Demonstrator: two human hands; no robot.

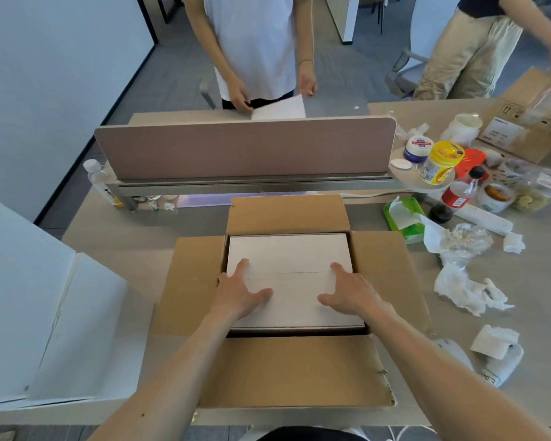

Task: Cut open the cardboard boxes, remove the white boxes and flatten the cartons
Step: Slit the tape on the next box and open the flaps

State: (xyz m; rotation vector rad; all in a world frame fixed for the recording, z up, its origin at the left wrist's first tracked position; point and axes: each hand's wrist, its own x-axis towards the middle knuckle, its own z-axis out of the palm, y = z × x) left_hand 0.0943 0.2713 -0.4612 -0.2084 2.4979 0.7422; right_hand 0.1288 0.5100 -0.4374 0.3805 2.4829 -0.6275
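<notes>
A brown cardboard carton (pixel 295 374) stands on the desk in front of me with all its flaps folded outward. Inside it lies a white box (pixel 291 249), its top level with the carton's opening. My left hand (pixel 240 291) rests flat on the white box near its left edge, fingers spread and straight. My right hand (pixel 347 289) lies flat on the box toward its right side, fingers also spread. Neither hand grips anything.
Two white boxes (pixel 45 313) stand at the left on the desk. A pink divider panel (pixel 245 148) runs behind the carton. Tissues, jars, bottles and a green wipe pack (pixel 404 218) clutter the right. A person stands beyond the divider, another at the far right by a cardboard box (pixel 528 128).
</notes>
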